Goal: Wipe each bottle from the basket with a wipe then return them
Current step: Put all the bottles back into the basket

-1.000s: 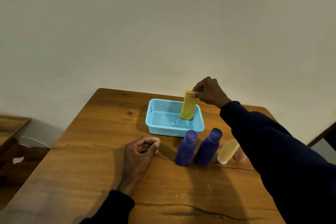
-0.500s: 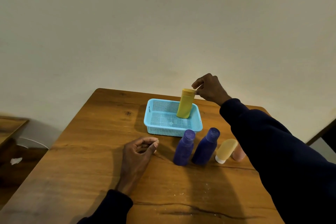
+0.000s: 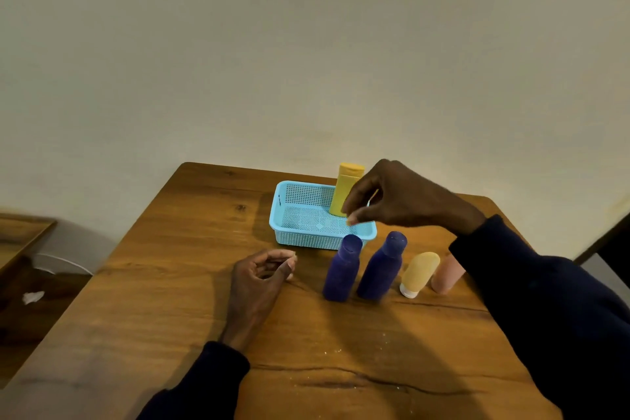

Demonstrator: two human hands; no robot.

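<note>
Bottle (image 3: 343,189) behind right hand (image 3: 400,198) (seemingly apart)

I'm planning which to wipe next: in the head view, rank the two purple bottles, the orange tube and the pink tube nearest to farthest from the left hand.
1. Left purple bottle, just right of the left hand.
2. Right purple bottle, beside it.
3. Orange tube, further right.
4. Pink tube, row's right end.
</note>
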